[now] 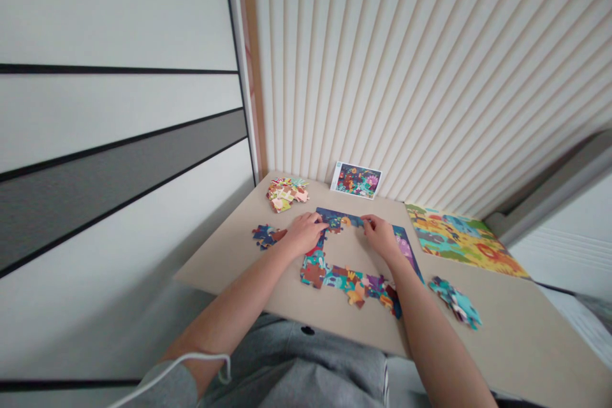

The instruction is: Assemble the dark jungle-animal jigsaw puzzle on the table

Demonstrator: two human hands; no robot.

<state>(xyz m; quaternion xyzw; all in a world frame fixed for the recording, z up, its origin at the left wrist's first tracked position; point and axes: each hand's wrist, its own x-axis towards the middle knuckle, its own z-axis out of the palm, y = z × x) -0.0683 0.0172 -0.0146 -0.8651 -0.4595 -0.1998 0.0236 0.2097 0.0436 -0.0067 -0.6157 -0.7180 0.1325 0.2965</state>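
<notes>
A partly joined jigsaw puzzle (pixel 342 277) forms a frame on the table, with bare tabletop showing in its middle. My left hand (pixel 306 233) rests on the puzzle's upper left corner, its fingertips pressed together beside a few pieces with orange and teal marks. At the top edge, my right hand (pixel 379 234) has its thumb and fingers brought together on the dark blue border. Whatever either hand pinches is too small to make out. Behind the puzzle, a picture card (pixel 356 180) with a similar sea scene leans against the pleated blind.
Loose pieces lie in piles at the back left (pixel 285 194), beside my left wrist (pixel 266 236) and right of my right forearm (pixel 455 301). A yellow animal puzzle (pixel 461 239) lies along the table's (pixel 502 319) back right edge. A white cable (pixel 191 357) crosses my left arm.
</notes>
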